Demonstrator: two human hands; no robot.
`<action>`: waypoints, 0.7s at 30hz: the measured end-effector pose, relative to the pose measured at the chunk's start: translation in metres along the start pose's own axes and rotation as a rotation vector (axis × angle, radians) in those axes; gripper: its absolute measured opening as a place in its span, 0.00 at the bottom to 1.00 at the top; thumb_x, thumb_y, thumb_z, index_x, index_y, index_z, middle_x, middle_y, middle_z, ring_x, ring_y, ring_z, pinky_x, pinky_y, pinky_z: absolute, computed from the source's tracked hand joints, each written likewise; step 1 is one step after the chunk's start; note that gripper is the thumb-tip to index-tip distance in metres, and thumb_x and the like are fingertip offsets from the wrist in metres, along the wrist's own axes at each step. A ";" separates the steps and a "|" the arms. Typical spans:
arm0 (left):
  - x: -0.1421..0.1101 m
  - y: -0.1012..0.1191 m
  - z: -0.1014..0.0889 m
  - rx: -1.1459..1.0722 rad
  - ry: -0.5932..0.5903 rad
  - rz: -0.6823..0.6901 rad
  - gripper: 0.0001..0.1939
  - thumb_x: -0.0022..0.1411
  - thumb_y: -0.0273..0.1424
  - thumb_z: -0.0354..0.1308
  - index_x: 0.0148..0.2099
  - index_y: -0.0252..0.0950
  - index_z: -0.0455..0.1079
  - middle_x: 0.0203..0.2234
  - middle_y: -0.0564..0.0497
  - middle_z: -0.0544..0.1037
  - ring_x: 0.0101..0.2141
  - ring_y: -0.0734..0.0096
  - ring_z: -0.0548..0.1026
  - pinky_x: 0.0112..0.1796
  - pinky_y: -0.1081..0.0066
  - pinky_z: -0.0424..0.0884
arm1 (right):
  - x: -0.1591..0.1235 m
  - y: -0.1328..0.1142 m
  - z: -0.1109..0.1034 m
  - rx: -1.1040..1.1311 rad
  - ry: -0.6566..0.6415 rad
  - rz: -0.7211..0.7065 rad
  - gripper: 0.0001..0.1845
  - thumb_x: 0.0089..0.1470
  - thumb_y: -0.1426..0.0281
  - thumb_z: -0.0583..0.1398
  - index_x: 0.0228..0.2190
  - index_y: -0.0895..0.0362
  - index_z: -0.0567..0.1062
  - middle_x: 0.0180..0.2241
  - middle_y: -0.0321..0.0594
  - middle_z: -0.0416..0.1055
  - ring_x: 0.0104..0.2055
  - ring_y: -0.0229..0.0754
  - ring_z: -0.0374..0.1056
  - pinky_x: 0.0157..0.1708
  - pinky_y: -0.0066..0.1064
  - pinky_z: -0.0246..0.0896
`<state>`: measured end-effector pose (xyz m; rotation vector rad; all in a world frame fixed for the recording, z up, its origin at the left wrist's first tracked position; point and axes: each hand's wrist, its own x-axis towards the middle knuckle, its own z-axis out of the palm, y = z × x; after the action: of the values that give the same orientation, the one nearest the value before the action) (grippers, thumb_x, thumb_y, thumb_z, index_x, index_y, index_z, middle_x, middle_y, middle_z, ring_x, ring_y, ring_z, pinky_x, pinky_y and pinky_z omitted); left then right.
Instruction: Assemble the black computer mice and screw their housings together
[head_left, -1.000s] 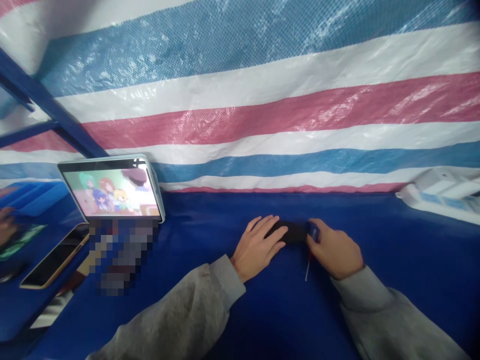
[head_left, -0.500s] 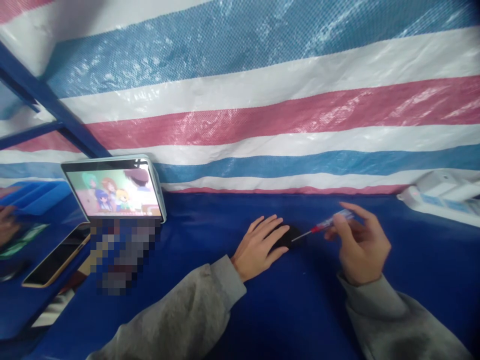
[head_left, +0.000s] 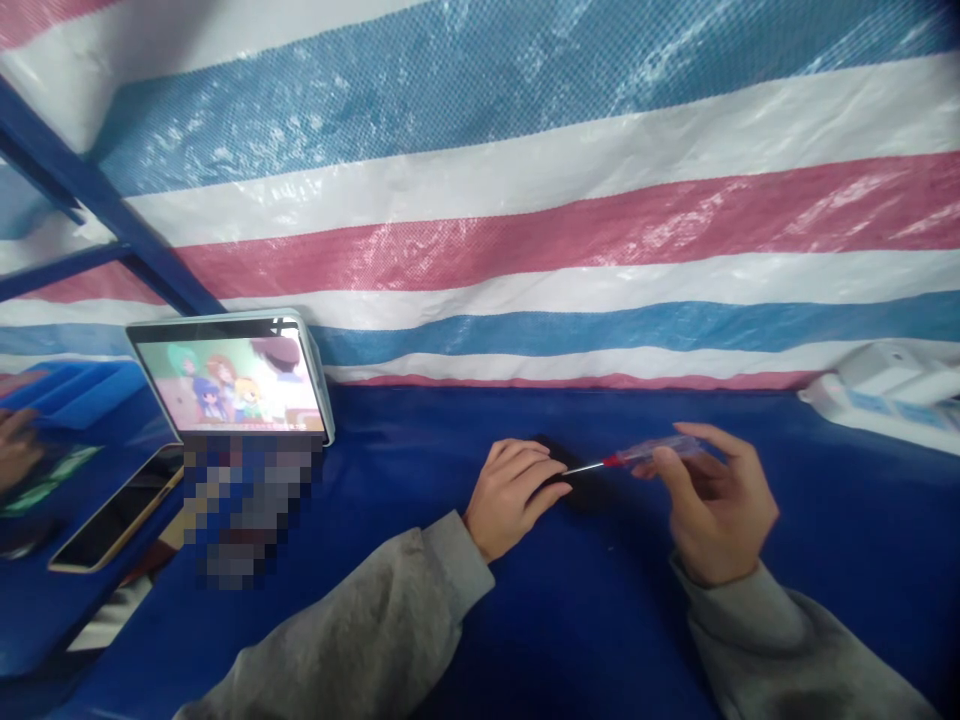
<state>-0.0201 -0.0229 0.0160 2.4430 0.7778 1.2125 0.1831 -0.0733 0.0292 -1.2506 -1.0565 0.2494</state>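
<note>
Screwdriver [head_left: 627,457] over the blue worktop [head_left: 585,620], its tip at the left hand [head_left: 517,495].
It looks light and stiff, its clear handle perhaps slippery but the best place to hold; the right hand [head_left: 720,505] has its grip closed around that handle, thumb against it. The left hand's fingers curve beside a dark item [head_left: 592,490], too blurred to identify; whether that grip pinches anything, I cannot tell.
</note>
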 end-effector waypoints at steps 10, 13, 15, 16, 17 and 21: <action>-0.002 -0.004 0.003 -0.013 0.041 0.046 0.07 0.72 0.32 0.56 0.43 0.37 0.75 0.34 0.50 0.81 0.43 0.65 0.78 0.47 0.62 0.70 | -0.005 0.008 -0.003 -0.038 -0.080 0.010 0.20 0.53 0.63 0.67 0.46 0.54 0.73 0.30 0.36 0.80 0.26 0.41 0.77 0.31 0.33 0.75; -0.001 -0.004 0.003 -0.007 0.055 0.051 0.06 0.71 0.32 0.57 0.42 0.36 0.74 0.34 0.50 0.81 0.42 0.65 0.78 0.47 0.63 0.70 | -0.005 0.009 -0.002 -0.040 -0.072 0.006 0.20 0.53 0.63 0.67 0.46 0.54 0.72 0.29 0.36 0.80 0.26 0.41 0.77 0.32 0.34 0.75; -0.001 -0.004 0.003 -0.004 0.054 0.050 0.06 0.71 0.32 0.57 0.42 0.36 0.74 0.34 0.49 0.81 0.42 0.65 0.77 0.46 0.63 0.70 | -0.005 0.008 -0.002 -0.034 -0.067 -0.001 0.19 0.53 0.63 0.67 0.45 0.54 0.72 0.29 0.36 0.80 0.26 0.41 0.76 0.32 0.35 0.75; 0.000 -0.003 0.003 -0.004 0.051 0.049 0.06 0.71 0.32 0.57 0.42 0.36 0.74 0.34 0.49 0.81 0.42 0.65 0.77 0.46 0.63 0.70 | -0.005 0.008 -0.001 -0.030 -0.067 -0.004 0.19 0.53 0.63 0.67 0.45 0.54 0.73 0.29 0.36 0.79 0.26 0.41 0.76 0.31 0.35 0.75; 0.000 -0.003 0.003 -0.004 0.049 0.046 0.06 0.71 0.32 0.57 0.42 0.36 0.74 0.34 0.49 0.80 0.42 0.65 0.77 0.46 0.63 0.70 | -0.005 0.008 -0.001 -0.028 -0.067 -0.008 0.19 0.53 0.63 0.67 0.45 0.54 0.73 0.29 0.36 0.79 0.26 0.41 0.76 0.31 0.35 0.75; -0.001 -0.003 0.003 0.000 0.059 0.027 0.06 0.70 0.30 0.58 0.40 0.35 0.74 0.33 0.49 0.80 0.41 0.65 0.77 0.46 0.63 0.69 | -0.005 0.009 -0.001 -0.021 -0.038 -0.003 0.19 0.53 0.63 0.67 0.46 0.55 0.73 0.29 0.36 0.79 0.26 0.41 0.77 0.30 0.35 0.75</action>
<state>-0.0190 -0.0210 0.0124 2.4345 0.7630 1.3005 0.1851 -0.0742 0.0190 -1.2677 -1.0962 0.2615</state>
